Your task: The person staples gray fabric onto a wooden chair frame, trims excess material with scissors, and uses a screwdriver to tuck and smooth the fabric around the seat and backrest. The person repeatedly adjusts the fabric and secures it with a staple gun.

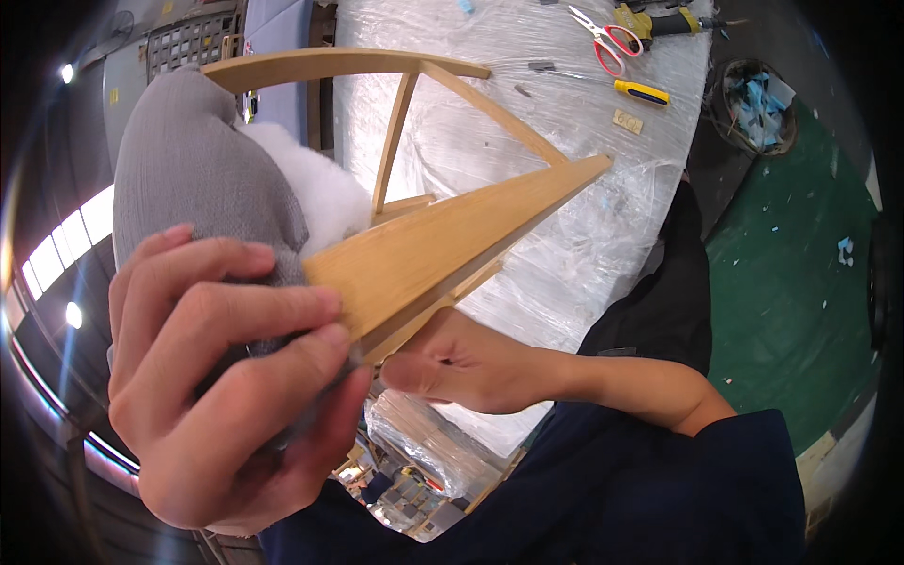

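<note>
Wooden chair frame (pixel 452 247) held up close to camera, above the plastic-wrapped tabletop (pixel 565 141). Left hand (pixel 221 377) clenched on grey fabric (pixel 193 179) at the frame's near corner — white padding (pixel 315 184) showing behind. Right hand (pixel 471 363) grips the frame from beneath. Red scissors (pixel 607 40) and yellow screwdriver (pixel 642 91) on tabletop, well apart.

A wooden chair frame (pixel 443 245) of light, smooth timber is held up close and tilted, its flat seat edge running from the lower centre of the frame toward the upper right. Its curved back rail and slim spindles arch across the upper centre. Grey fabric (pixel 193 179) over white padding (pixel 325 193) bulges at upper left, pressed against the wood.
</note>
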The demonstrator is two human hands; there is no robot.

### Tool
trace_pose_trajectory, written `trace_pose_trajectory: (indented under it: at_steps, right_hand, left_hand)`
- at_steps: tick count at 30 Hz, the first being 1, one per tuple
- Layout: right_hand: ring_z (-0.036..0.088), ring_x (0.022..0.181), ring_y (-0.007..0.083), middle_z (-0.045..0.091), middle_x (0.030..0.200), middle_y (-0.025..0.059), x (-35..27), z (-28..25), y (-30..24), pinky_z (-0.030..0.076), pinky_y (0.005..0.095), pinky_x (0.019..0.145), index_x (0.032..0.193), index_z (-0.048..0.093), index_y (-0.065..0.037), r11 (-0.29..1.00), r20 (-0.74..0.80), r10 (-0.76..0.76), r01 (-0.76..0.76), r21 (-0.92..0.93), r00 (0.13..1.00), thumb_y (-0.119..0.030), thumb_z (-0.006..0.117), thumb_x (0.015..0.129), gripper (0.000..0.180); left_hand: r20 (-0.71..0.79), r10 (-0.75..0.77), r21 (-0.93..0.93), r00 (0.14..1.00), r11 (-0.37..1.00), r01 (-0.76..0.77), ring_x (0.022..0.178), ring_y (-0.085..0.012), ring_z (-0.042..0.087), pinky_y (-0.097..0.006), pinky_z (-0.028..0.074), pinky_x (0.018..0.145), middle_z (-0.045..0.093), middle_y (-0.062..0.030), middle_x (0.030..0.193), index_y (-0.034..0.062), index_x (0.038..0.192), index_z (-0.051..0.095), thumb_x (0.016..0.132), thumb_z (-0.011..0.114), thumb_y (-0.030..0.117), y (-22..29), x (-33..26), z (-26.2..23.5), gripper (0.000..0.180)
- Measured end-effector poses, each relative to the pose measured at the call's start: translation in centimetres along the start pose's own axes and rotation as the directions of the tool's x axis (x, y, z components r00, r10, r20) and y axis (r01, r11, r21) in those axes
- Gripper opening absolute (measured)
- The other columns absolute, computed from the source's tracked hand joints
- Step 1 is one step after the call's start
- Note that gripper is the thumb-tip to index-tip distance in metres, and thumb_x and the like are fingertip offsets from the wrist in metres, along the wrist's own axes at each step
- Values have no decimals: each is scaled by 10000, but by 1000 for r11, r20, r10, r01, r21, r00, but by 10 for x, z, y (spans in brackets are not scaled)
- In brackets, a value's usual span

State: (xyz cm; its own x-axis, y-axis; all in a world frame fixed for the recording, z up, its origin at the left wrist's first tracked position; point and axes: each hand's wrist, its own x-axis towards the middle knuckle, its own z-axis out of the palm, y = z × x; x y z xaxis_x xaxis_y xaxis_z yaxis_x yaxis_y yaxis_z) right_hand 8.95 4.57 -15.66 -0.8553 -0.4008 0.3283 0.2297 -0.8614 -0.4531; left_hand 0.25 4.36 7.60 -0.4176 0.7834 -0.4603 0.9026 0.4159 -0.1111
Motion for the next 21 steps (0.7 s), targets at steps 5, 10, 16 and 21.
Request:
trace_pose_trajectory:
  at_steps: [5,10,16,21]
  right_hand:
    - [389,551,103,461,598,8,-26,-4,-8,309,296,517,609,424,-51,997,-149,-54,45,-64,987,-398,437,1083,588]
    - [375,537,114,442,584,17,-16,13,5,308,293,515,639,435,-52,986,-165,-135,149,70,977,-408,398,1092,578]
    - [327,538,81,375,578,-36,4,29,17,283,282,518,620,433,-87,966,-78,-157,169,194,984,-562,379,1053,645]
    - [331,516,84,377,563,-41,20,10,18,271,276,489,611,431,-106,983,220,-101,64,171,970,-683,309,1007,711]
  left_hand:
    - [5,8,29,1000,1000,-8,988,-410,659,-592,444,985,712,-192,956,29,920,674,590,836,120,0,-6,2,379]
    - [-88,78,8,993,997,-77,1017,-419,659,-594,452,979,706,-203,955,26,919,664,563,885,208,-8,-5,9,458]
    - [-13,189,-26,982,982,-189,997,-412,667,-569,474,950,708,-219,929,-5,911,659,691,847,341,-22,-7,-2,451]
    - [-123,90,-187,988,976,-112,935,-401,670,-556,460,951,701,-234,884,-27,832,653,850,683,407,-44,-14,-1,435]
